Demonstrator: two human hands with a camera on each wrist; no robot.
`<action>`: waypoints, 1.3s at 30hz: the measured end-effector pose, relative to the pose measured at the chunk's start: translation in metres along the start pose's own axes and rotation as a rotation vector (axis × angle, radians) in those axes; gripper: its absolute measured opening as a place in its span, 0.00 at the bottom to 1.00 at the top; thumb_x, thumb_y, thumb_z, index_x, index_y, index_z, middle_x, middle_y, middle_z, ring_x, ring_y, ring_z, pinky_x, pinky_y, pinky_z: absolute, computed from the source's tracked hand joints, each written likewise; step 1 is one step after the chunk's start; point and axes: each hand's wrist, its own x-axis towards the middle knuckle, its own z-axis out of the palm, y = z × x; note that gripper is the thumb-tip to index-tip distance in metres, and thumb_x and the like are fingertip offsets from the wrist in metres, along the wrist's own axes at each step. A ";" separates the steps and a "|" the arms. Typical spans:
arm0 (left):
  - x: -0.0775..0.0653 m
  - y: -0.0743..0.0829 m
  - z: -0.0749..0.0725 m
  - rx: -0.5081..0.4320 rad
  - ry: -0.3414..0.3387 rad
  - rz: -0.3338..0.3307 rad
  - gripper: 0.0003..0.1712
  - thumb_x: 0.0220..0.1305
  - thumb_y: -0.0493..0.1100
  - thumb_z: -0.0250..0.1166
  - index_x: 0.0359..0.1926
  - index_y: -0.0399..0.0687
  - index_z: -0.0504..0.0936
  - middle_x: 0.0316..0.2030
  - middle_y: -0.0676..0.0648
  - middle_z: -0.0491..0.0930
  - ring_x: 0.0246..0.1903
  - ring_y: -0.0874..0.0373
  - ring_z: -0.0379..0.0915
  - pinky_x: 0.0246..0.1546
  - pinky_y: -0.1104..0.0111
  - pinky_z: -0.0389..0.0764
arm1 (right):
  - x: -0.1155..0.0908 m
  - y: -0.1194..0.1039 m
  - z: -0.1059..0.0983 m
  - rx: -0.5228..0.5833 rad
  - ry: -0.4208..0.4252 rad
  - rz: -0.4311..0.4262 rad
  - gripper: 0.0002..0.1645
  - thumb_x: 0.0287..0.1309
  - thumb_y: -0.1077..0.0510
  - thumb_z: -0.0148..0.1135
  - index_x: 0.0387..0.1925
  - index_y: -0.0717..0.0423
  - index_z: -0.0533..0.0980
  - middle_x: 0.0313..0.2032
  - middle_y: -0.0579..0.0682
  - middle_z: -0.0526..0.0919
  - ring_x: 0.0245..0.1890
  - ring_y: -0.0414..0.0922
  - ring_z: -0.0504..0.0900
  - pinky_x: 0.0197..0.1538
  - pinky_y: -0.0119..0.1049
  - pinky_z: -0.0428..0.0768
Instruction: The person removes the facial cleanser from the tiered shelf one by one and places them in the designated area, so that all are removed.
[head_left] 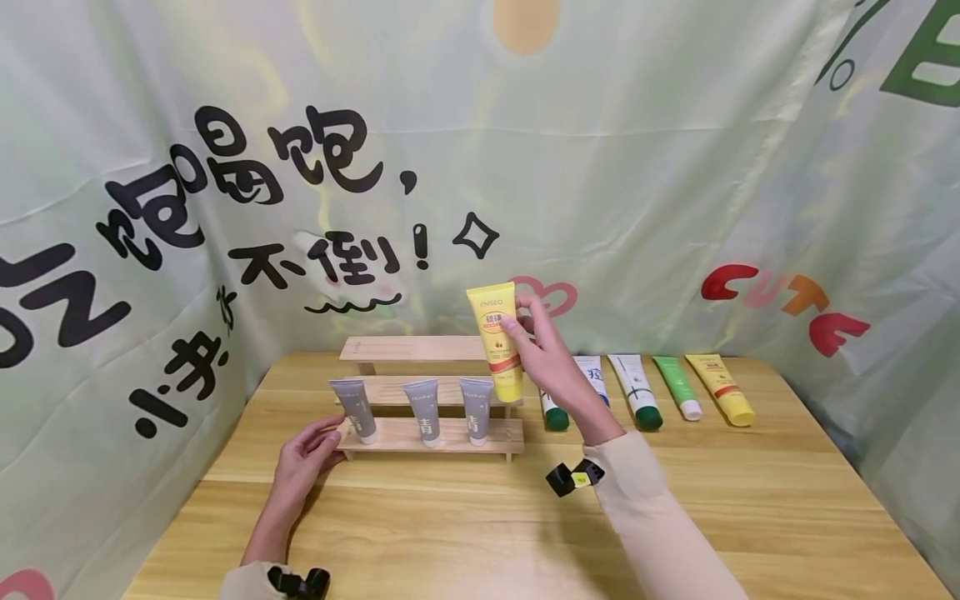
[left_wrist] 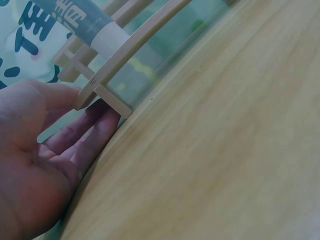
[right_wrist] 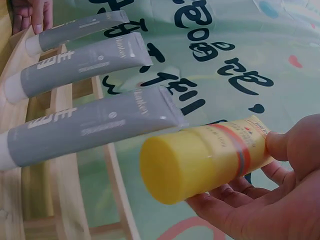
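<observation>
The yellow tube (head_left: 497, 348) was in the air by the right end of the rack (head_left: 393, 433), near the rightmost of three gray tubes. Its cap pointed down and its flat crimped end up; the long axis ran close to vertical, the top leaning a little left in the head view. The cap was smooth, round and blunt, and the body flattened from it to a wide straight edge, with a red band above the cap. The right hand (head_left: 549, 357) pinched the body from the side, thumb on the printed front and fingers behind. The left hand (head_left: 302, 460) pinched the left end of the lowest shelf, thumb above and fingers below, by the foot. The rack was pale bare wood, three stepped slats on small feet. On its lowest slat the gray tubes (head_left: 425, 410) stood on white caps, satin-looking and wedge-shaped, their crimped ends up. To the right, white tubes (head_left: 633, 387), a green tube (head_left: 677, 387) and a second yellow tube (head_left: 718, 385) lay in a row on the wood-grained table (head_left: 420, 521), caps toward the person. Behind hung a creased, printed cloth (head_left: 637, 167).
</observation>
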 end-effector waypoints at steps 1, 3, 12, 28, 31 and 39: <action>0.000 0.000 0.000 0.003 -0.002 -0.003 0.25 0.76 0.42 0.62 0.68 0.32 0.73 0.60 0.36 0.78 0.44 0.66 0.81 0.47 0.68 0.87 | -0.002 0.001 -0.001 -0.008 0.006 0.006 0.18 0.81 0.51 0.47 0.65 0.48 0.61 0.51 0.61 0.77 0.45 0.56 0.80 0.43 0.44 0.85; -0.001 0.002 0.001 0.007 -0.004 -0.006 0.26 0.76 0.42 0.61 0.68 0.33 0.72 0.61 0.34 0.76 0.45 0.66 0.81 0.47 0.68 0.87 | -0.005 0.004 -0.003 -0.025 0.020 0.008 0.18 0.81 0.51 0.47 0.65 0.49 0.61 0.50 0.62 0.77 0.43 0.55 0.80 0.41 0.42 0.85; 0.000 -0.001 0.001 0.005 0.004 -0.002 0.26 0.76 0.42 0.62 0.67 0.32 0.73 0.54 0.48 0.82 0.44 0.64 0.82 0.47 0.68 0.87 | -0.019 0.024 -0.016 -0.053 0.099 0.018 0.22 0.82 0.46 0.44 0.66 0.52 0.65 0.40 0.62 0.79 0.31 0.52 0.80 0.26 0.38 0.82; 0.000 -0.003 0.000 0.001 0.009 0.016 0.26 0.75 0.43 0.63 0.67 0.32 0.74 0.48 0.54 0.83 0.42 0.64 0.82 0.46 0.68 0.88 | -0.048 0.036 -0.034 -0.086 0.124 0.150 0.30 0.71 0.62 0.49 0.72 0.56 0.63 0.54 0.64 0.77 0.43 0.54 0.78 0.37 0.37 0.82; 0.000 -0.003 0.000 -0.001 0.000 0.022 0.27 0.75 0.43 0.63 0.67 0.31 0.73 0.50 0.53 0.82 0.43 0.65 0.82 0.46 0.68 0.88 | -0.056 0.040 -0.039 -0.110 0.121 0.148 0.31 0.71 0.62 0.53 0.73 0.55 0.63 0.54 0.64 0.78 0.44 0.53 0.79 0.38 0.37 0.82; 0.000 -0.004 0.000 0.013 0.007 0.009 0.26 0.75 0.44 0.63 0.67 0.34 0.74 0.49 0.55 0.82 0.44 0.65 0.81 0.46 0.69 0.87 | -0.078 0.055 -0.051 -0.182 0.135 0.137 0.33 0.71 0.60 0.64 0.73 0.55 0.65 0.53 0.62 0.82 0.47 0.53 0.82 0.44 0.36 0.83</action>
